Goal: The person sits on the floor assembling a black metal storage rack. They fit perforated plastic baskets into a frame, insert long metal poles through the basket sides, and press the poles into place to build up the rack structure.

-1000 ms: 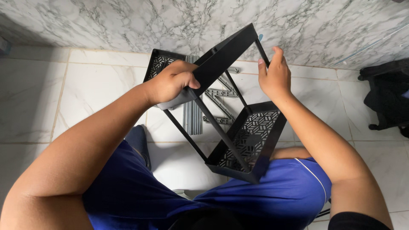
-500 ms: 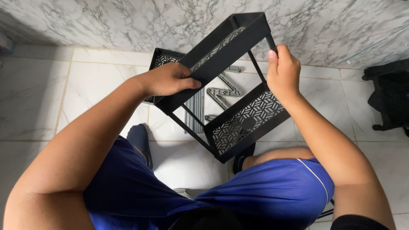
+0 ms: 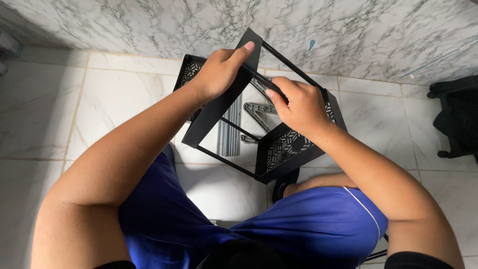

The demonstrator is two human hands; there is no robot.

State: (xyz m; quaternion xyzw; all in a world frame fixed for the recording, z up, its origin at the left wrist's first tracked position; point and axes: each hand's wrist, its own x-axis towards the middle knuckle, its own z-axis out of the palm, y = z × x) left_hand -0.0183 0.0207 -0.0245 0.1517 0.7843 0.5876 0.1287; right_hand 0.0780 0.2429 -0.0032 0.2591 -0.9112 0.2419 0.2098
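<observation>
I hold a black metal shelf rack (image 3: pixel 286 147), two patterned trays joined by thin rods, tilted on its side above my lap. My left hand (image 3: pixel 219 72) grips the flat edge of one black tray (image 3: pixel 219 107). My right hand (image 3: pixel 296 104) is closed around a thin black rod (image 3: pixel 294 65) running between the trays. The second tray shows a perforated pattern below my right hand.
Another black perforated tray (image 3: pixel 186 72) lies on the white tiled floor behind the rack. Grey rods (image 3: pixel 230 134) and grey brackets (image 3: pixel 259 109) lie on the tiles under it. A marble wall (image 3: pixel 149 25) rises ahead. A black chair base (image 3: pixel 455 119) stands at the right.
The rack has turned in my hands. My right hand moved from the far tray edge to a rod, and my left hand shifted up along the other tray.
</observation>
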